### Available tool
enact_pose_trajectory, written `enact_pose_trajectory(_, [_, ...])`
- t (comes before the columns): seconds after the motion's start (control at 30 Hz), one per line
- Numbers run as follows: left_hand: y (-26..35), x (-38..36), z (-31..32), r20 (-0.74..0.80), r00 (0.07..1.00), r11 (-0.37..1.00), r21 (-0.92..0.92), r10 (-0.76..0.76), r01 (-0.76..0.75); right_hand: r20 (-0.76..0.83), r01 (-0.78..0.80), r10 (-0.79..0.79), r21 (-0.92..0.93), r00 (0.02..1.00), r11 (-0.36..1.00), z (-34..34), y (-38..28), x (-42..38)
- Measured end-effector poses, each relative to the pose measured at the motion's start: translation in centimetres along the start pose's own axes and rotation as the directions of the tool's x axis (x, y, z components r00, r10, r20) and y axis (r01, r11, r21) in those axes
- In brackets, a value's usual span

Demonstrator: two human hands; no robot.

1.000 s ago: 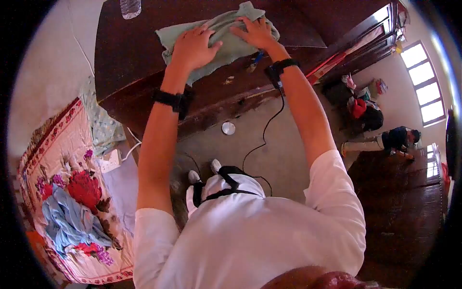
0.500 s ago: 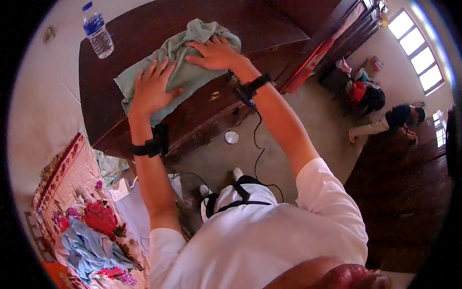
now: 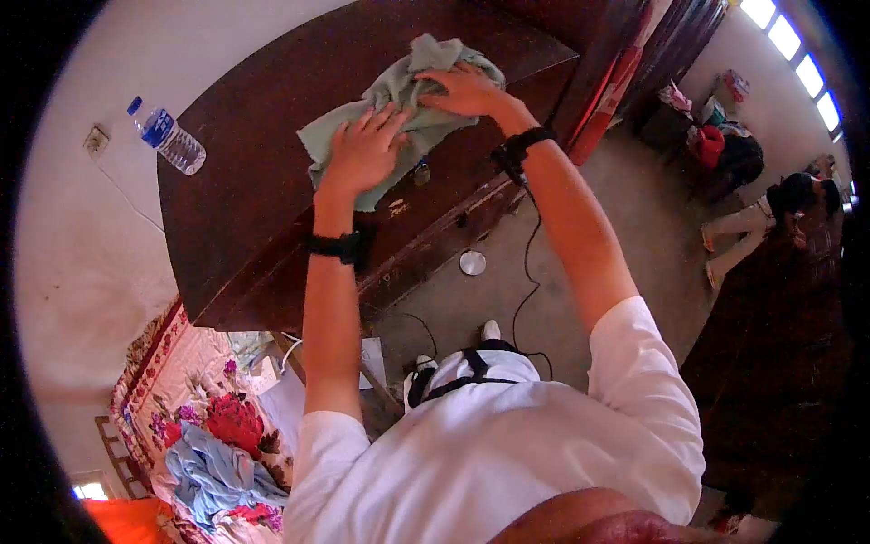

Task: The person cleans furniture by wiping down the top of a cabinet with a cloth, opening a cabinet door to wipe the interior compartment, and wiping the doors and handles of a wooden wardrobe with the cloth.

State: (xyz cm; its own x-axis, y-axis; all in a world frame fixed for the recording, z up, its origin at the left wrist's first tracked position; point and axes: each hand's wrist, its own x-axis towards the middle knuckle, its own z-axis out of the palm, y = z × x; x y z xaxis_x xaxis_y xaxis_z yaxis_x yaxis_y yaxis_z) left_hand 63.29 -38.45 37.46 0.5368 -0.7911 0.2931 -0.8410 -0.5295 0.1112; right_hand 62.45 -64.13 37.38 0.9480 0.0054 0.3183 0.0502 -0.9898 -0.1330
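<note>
Water bottle point(image 3: 169, 139) lying on dark wooden table point(image 3: 245, 208); floral blanket point(image 3: 204, 426) lower left; round disc point(image 3: 472, 263) on floor.
</note>
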Motion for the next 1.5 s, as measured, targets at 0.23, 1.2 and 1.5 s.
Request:
enact_pose_trajectory(0.23, [3.9,7.4,3.5,0.078,0.994,0.989,0.114,0.083,-0.091,-0.128,-0.171,0.165,-0.031,0.978,0.985,-0.2,7.2,-3.1])
enact_pose_trajectory(1.2, [13.7,26.4,12.0,-0.186,0.973,0.966,0.190,-0.140,0.175,0.087,0.107,-0.069,-0.567,0.994,0.817,-2.8,21.3,0.4])
enact_pose_trajectory(1.5, [17.0,32.2,14.6,-0.212,0.977,0.966,0.253,0.009,0.046,0.025,0.102,-0.102,-0.485,0.994,0.869,-2.6,28.1,-0.2])
